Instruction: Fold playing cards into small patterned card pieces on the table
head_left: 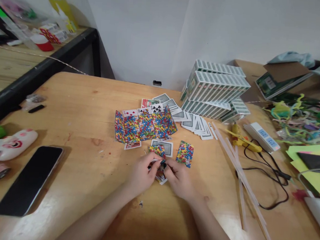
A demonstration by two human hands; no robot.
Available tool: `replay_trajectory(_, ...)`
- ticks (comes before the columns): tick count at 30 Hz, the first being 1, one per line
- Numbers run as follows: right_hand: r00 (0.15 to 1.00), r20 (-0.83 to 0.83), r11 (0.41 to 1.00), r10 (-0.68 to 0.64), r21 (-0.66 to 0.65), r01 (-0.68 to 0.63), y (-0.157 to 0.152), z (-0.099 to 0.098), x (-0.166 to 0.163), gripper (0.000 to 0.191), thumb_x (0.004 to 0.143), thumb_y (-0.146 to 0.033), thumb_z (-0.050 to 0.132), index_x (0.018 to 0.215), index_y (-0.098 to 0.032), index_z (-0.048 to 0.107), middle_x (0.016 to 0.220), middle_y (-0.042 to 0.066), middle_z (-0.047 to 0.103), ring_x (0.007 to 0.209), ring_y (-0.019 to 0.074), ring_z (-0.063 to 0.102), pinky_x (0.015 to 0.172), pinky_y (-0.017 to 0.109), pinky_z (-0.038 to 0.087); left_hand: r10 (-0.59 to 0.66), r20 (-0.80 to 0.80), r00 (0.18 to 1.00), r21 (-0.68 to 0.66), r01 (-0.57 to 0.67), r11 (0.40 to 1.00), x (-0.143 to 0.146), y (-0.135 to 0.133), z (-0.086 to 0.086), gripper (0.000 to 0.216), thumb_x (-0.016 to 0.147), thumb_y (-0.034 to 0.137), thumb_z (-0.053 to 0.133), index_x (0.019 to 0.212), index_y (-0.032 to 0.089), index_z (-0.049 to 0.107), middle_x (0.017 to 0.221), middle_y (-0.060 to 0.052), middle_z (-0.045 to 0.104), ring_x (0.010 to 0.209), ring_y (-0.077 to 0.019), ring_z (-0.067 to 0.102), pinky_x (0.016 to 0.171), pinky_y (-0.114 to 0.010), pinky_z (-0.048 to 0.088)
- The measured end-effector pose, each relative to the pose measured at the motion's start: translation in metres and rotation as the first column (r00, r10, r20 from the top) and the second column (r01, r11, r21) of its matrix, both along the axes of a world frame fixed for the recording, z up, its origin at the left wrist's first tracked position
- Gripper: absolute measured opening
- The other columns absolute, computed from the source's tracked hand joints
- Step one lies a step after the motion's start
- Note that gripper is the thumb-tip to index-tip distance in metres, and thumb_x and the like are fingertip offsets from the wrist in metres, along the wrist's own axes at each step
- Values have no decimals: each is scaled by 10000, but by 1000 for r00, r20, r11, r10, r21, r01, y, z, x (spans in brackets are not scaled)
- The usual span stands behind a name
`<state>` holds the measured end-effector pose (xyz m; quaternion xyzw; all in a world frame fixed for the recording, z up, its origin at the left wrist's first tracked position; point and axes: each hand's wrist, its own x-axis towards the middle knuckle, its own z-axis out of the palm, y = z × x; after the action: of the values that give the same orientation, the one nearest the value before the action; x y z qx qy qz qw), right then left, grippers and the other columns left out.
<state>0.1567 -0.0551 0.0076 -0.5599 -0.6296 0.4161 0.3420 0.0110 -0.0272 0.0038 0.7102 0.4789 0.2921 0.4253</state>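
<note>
My left hand point(142, 171) and my right hand point(179, 178) meet at the middle of the table. Their fingertips pinch together around a small multicoloured patterned card point(158, 150), and the fingers cover its lower part. Beneath them, part of a playing card point(161, 179) shows. Just beyond lies a grey-backed card point(169, 149), face down. To the right of the fingers is a separate patterned card point(185, 153), flat on the wood. Farther back stands a folded panel of joined patterned cards point(145, 125), with playing cards point(144, 112) showing along its top edge.
Grey-backed cards point(194, 123) fan out before stacked card boxes point(217, 88). Glue sticks point(242, 180), a yellow glue gun point(242, 138) with black cable and a power strip point(263, 136) lie right. A phone point(29, 180) lies left on the wooden table point(79, 129).
</note>
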Motion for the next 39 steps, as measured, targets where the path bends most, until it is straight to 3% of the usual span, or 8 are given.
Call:
replay_trajectory(10, 998, -52, 1000, -19, -13, 18, -2, -2, -2, 169, 704, -83, 366, 640, -171, 496, 558, -36, 443, 519, 102, 421, 487, 188, 347, 23, -88, 996, 126, -12, 992, 1, -4, 2, 131, 833, 198, 437, 805, 189, 565, 747, -20, 656, 698, -139, 605, 641, -241, 462)
replay_trajectory(16, 997, -76, 1000, 9, -10, -10, -1, 0, -3, 186, 716, -74, 339, 630, -189, 457, 570, -34, 435, 527, 110, 429, 495, 191, 352, 74, -114, 991, 190, -51, 980, 1, -4, 3, 126, 818, 184, 441, 790, 191, 564, 707, -9, 647, 645, -132, 594, 599, -228, 446)
replay_trajectory(24, 999, -40, 998, 36, 46, -34, -3, 0, -3, 221, 753, -91, 326, 744, -190, 523, 612, -18, 500, 550, 127, 474, 518, 207, 376, 117, -76, 990, 178, -102, 979, 0, -1, 8, 131, 817, 187, 440, 780, 186, 567, 699, -4, 648, 628, -123, 597, 588, -207, 446)
replay_trajectory(28, 996, -83, 999, -38, -2, 38, -2, -3, -1, 242, 806, -145, 319, 802, -191, 557, 563, -31, 491, 518, 126, 471, 503, 206, 375, 181, -38, 983, 121, -175, 977, -2, 2, 13, 115, 807, 195, 459, 796, 183, 573, 701, -5, 658, 620, -127, 609, 553, -195, 451)
replay_trajectory(33, 998, -58, 1000, -7, -20, 6, 3, -5, -1, 194, 839, -232, 403, 687, -182, 514, 597, -21, 489, 551, 119, 463, 523, 205, 364, 121, -10, 993, 120, -119, 986, -1, 0, 12, 120, 811, 203, 457, 796, 187, 576, 731, -9, 665, 657, -128, 624, 618, -206, 474)
replay_trajectory(39, 997, -60, 999, 39, -25, -40, 2, -3, -2, 200, 866, -232, 379, 728, -174, 511, 644, -8, 494, 579, 118, 454, 551, 209, 371, 106, 4, 994, 206, -104, 973, -1, 0, 10, 120, 815, 195, 460, 803, 186, 578, 732, -6, 663, 654, -122, 621, 613, -201, 473)
